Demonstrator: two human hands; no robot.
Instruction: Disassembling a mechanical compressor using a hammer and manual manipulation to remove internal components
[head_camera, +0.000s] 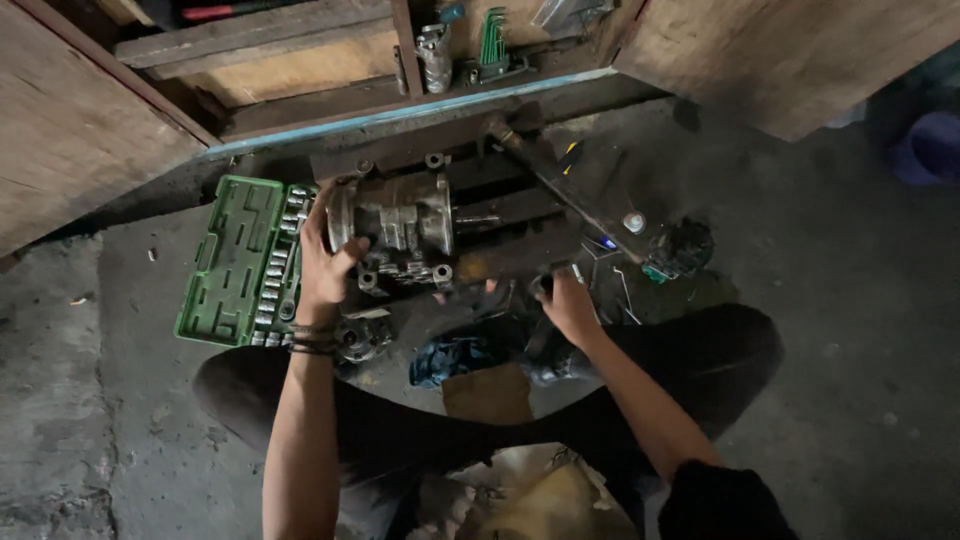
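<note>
Head view looks straight down at a person seated on a grey concrete floor, knees spread in dark trousers. Across the top runs a wooden bench or cabinet with a blue-edged shelf holding a set of green hex keys. Below it lies a long dark steel frame of bars and bolts. To the left an open green socket-set case rests flat on the floor, its row of chrome sockets along the right edge.

The metal compressor body, a silver ribbed cylinder lying on its side, sits on the dark frame just right of the case. The left hand is closed around the compressor's left end, fingers curled over the rim and thumb across the front, so the part lies directly to the hand's right and touching it. The right hand is well apart from the compressor, lower right, clamped on a dark object whose shape cannot be told. A blue rag lies between the knees.
</note>
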